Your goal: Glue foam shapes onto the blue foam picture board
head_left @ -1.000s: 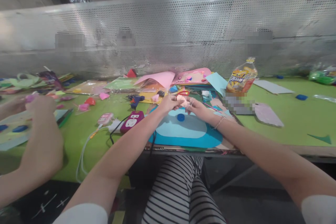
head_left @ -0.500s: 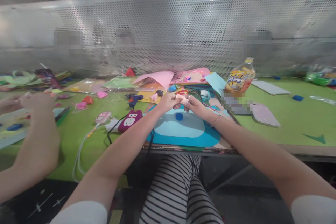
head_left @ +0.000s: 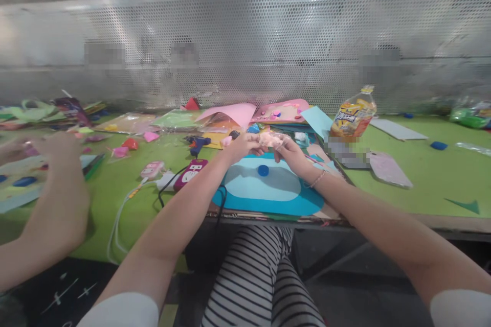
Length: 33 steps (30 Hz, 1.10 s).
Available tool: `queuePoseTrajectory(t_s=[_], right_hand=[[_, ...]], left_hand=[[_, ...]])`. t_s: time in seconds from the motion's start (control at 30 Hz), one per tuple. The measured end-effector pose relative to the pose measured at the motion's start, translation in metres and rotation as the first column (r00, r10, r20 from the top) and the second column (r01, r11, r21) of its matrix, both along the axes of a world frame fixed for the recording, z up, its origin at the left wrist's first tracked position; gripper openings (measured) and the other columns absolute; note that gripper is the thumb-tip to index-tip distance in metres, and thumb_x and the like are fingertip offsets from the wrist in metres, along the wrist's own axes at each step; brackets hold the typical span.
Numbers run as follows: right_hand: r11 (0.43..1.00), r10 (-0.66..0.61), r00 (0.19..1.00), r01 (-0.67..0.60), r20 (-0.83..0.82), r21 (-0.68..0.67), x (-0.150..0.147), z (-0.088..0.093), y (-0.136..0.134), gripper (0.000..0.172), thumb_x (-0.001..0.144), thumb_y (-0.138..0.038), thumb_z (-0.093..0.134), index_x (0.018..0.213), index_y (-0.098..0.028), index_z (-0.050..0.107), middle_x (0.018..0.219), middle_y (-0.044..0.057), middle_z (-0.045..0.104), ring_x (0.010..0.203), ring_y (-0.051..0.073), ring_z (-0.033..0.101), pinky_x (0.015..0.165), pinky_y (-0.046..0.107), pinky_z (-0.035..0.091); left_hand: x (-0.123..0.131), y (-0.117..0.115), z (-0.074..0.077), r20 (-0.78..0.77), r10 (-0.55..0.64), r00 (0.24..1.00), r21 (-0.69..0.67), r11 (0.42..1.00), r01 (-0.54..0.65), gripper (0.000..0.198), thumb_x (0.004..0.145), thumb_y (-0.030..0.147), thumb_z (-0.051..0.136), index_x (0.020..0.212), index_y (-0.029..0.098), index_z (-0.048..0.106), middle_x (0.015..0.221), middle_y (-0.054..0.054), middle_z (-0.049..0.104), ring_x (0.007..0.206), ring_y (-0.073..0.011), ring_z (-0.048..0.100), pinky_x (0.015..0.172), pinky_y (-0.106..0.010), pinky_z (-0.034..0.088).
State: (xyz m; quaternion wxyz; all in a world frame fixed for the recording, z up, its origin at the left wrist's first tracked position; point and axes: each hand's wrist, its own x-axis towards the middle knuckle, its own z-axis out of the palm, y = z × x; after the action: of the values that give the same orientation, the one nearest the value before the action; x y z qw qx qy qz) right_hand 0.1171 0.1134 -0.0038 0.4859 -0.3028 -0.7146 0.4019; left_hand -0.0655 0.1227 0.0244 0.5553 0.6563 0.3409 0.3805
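Between my two hands is a pale pink lump, clay-like, in clear plastic [head_left: 270, 139]. My left hand [head_left: 245, 146] pinches its left end, and my right hand [head_left: 289, 153] grips the plastic at its right. Below them lies a light blue paper panel [head_left: 261, 188] on a darker blue rounded sheet [head_left: 307, 207]. A small dark blue round piece [head_left: 263, 170] sits on the light panel, just under my hands. Behind my hands is a white lump in plastic [head_left: 301, 137].
Left of the sheet are a glue gun [head_left: 196, 143], a purple power bank-like box [head_left: 191, 174] and a white cable [head_left: 118, 219]. A co-worker's arm [head_left: 65, 199] reaches in at the left. To the right lie phones [head_left: 390, 169] and a snack bag [head_left: 353, 115].
My hands have moved slightly apart, and more of the pale pink lump and its plastic shows between them. The blue piece stays on the paper.
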Motion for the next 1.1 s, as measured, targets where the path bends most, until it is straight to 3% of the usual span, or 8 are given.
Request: queuePoseTrajectory(t_s=[0.1,0.2,0.43,0.57,0.63,0.73,0.87,1.1], right_hand=[[1.000,0.019,0.999,-0.019,0.048,-0.006,0.002,-0.004,0.004,0.051,0.077,-0.051,0.055,0.114,-0.016,0.047,0.050,-0.007,0.051,0.044,0.010,0.049,0.046,0.023,0.041],[0.998,0.059,0.991,-0.054,0.124,-0.043,0.003,-0.005,0.005,0.039,0.077,-0.048,0.056,0.100,-0.017,0.052,0.051,-0.005,0.052,0.045,0.010,0.050,0.047,0.023,0.042],[0.993,0.116,0.981,-0.111,0.156,-0.036,0.001,-0.005,-0.001,0.033,0.077,-0.048,0.057,0.089,-0.019,0.049,0.061,-0.004,0.054,0.051,0.010,0.053,0.047,0.023,0.044],[0.995,0.100,0.978,-0.095,0.181,-0.036,0.001,-0.010,0.003,0.033,0.077,-0.048,0.056,0.090,-0.018,0.048,0.061,-0.004,0.053,0.051,0.010,0.053,0.047,0.023,0.045],[0.996,0.081,0.978,-0.074,0.190,-0.040,0.000,-0.012,0.005,0.033,0.077,-0.048,0.056,0.089,-0.018,0.048,0.061,-0.004,0.052,0.050,0.009,0.051,0.046,0.022,0.044],[0.998,0.064,0.980,-0.058,0.187,-0.037,-0.002,-0.011,0.006,0.032,0.076,-0.047,0.058,0.087,-0.018,0.049,0.064,-0.003,0.053,0.050,0.008,0.050,0.046,0.021,0.043],[0.998,0.059,0.980,-0.052,0.193,-0.040,-0.003,-0.006,0.004,0.033,0.078,-0.049,0.054,0.090,-0.018,0.053,0.069,-0.001,0.056,0.052,0.008,0.052,0.046,0.021,0.043],[0.998,0.041,0.978,-0.030,0.202,-0.059,0.008,-0.002,0.006,0.034,0.074,-0.050,0.059,0.082,-0.017,0.057,0.058,-0.001,0.055,0.050,0.010,0.052,0.048,0.022,0.045]], left_hand=[[0.004,0.000,-0.006,-0.005,0.022,1.000,0.026,0.999,-0.021,0.024,0.071,0.032,0.069,0.080,0.011,0.063,0.074,-0.006,0.068,0.062,-0.0102,0.061,0.064,-0.025,0.049],[0.006,0.001,-0.010,-0.048,0.050,0.998,0.072,0.996,-0.047,0.029,0.068,0.036,0.072,0.073,0.010,0.062,0.066,-0.004,0.065,0.058,-0.0094,0.059,0.061,-0.024,0.048],[0.012,-0.001,-0.012,-0.158,0.136,0.978,0.219,0.971,-0.100,0.018,0.071,0.028,0.067,0.069,0.011,0.060,0.056,0.001,0.059,0.045,-0.0045,0.047,0.047,-0.018,0.037],[0.018,-0.008,-0.010,-0.332,0.349,0.876,0.380,0.900,-0.214,0.027,0.077,0.030,0.057,0.057,0.012,0.056,0.045,0.002,0.053,0.041,-0.0056,0.044,0.044,-0.018,0.032],[0.018,-0.011,-0.008,-0.414,0.381,0.827,0.422,0.885,-0.197,0.033,0.079,0.030,0.053,0.051,0.013,0.053,0.043,0.000,0.053,0.039,-0.0058,0.044,0.044,-0.017,0.032],[0.014,-0.011,-0.004,-0.467,0.301,0.831,0.370,0.920,-0.126,0.032,0.080,0.028,0.051,0.052,0.013,0.055,0.046,-0.002,0.059,0.039,-0.0058,0.046,0.044,-0.017,0.034],[0.006,-0.006,-0.001,-0.414,0.217,0.884,0.284,0.954,-0.101,0.022,0.076,0.025,0.056,0.058,0.012,0.058,0.053,-0.004,0.064,0.041,-0.0069,0.049,0.044,-0.018,0.037],[-0.001,-0.004,0.005,-0.370,0.057,0.927,0.046,0.998,-0.043,0.007,0.068,0.017,0.062,0.066,0.011,0.065,0.064,-0.007,0.068,0.049,-0.0084,0.056,0.051,-0.020,0.044]])
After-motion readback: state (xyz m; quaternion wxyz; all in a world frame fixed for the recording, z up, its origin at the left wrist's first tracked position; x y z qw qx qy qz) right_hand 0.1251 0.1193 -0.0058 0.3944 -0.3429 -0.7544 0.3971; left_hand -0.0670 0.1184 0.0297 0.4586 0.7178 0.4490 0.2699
